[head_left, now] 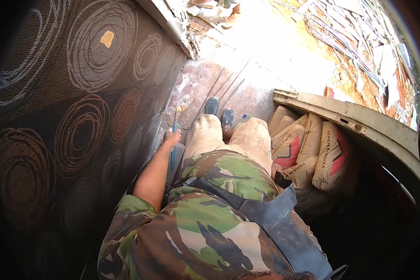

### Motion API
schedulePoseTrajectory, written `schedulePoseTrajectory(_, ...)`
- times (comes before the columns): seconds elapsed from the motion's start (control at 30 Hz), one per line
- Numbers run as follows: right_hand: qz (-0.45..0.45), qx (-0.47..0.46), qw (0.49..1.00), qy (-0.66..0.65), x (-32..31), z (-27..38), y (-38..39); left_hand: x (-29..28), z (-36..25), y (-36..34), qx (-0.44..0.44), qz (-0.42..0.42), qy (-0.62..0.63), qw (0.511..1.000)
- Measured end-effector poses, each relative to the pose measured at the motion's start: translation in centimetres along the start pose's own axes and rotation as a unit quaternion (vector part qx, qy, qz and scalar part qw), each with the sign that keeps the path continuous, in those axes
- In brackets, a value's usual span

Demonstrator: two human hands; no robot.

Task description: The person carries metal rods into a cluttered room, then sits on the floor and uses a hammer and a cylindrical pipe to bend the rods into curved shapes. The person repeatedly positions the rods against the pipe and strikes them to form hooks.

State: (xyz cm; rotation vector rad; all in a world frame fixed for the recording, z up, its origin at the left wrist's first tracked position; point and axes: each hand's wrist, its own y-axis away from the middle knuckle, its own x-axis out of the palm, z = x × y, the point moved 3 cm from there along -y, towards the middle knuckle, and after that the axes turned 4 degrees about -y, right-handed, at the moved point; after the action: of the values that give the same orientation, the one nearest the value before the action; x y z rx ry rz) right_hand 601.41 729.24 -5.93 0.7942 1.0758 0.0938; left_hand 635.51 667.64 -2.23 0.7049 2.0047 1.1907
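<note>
My left hand (171, 138) is closed around a long thin blue rod-like tool (172, 161), held upright beside my left thigh. A small yellowish bit shows at its upper end; its exact kind cannot be made out. By my right thigh, only a little of my right hand (276, 169) shows, with a dark object (281, 180) against it. Whether that hand grips the object is hidden. Brown paper cement sacks (329, 149) with red patches are piled close to the right hand.
A dark wall covering (100, 42) with circle patterns rises along my left. A worn, pale door edge (350, 112) runs past the sacks on the right. Beyond the bright doorway lie wires and scrap (359, 51) on orange soil. My dark shoes (212, 106) stand on a dusty reddish floor (252, 95).
</note>
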Motion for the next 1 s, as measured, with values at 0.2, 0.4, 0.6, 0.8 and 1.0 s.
schedulePoseTrajectory(0.2,0.138,0.357,0.762,-0.522,-21.4,6.0,-10.0,0.8,1.3,7.3,0.031,-0.097,0.092,0.991)
schedulePoseTrajectory(0.4,0.238,0.308,0.855,-0.343,-22.1,-4.1,-27.9,4.3,11.7,12.0,-0.048,-0.131,0.145,0.98)
schedulePoseTrajectory(0.6,0.243,-0.125,0.951,0.142,-15.4,-5.1,-42.2,3.1,14.6,9.0,-0.053,-0.174,0.033,0.983)
schedulePoseTrajectory(0.8,0.153,-0.19,0.911,0.332,-11.7,0.0,-47.9,2.1,16.3,-5.5,0.066,-0.207,-0.128,0.968)
schedulePoseTrajectory(1.0,0.234,-0.141,0.781,0.561,2.7,-4.1,-51.2,7.8,10.9,-24.6,0.117,-0.087,-0.109,0.983)
